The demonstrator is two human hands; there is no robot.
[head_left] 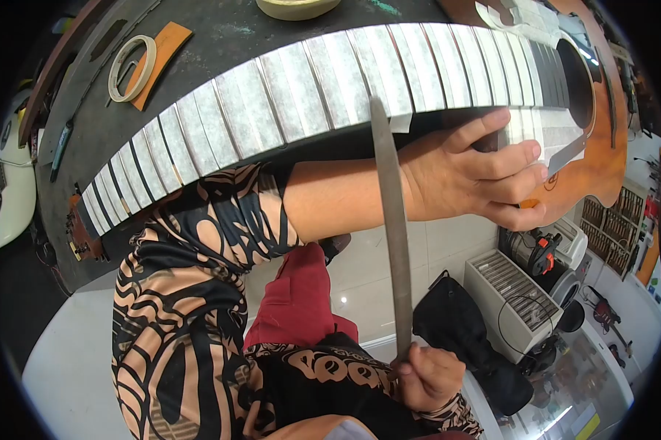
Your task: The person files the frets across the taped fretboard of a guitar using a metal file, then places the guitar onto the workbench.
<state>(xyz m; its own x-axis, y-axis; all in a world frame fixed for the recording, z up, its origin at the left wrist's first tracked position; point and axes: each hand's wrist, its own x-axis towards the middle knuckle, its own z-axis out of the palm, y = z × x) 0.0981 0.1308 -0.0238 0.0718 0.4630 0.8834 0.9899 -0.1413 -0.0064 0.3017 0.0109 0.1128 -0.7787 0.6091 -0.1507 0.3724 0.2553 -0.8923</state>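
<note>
An acoustic guitar (565,183) lies across the bench, its body at the right and its headstock (85,231) at the left. White masking tape covers the fretboard (294,92) between the dark fret lines. My left hand (484,172) reaches over from the left, its bent fingers spread over the body's edge beside the neck joint; its thumb is hidden. Down near my shirt, my right hand (429,374) is closed around one end of a long flat metal file (393,227). The file's far end overlaps the fretboard's near edge; I cannot tell whether it touches.
A tape roll (132,70) and an orange strip (163,59) lie at the bench's upper left, above a blue pen (61,147). Another ring (297,7) sits at the top. At lower right stand a white slotted box (510,297) and a black bag (455,323).
</note>
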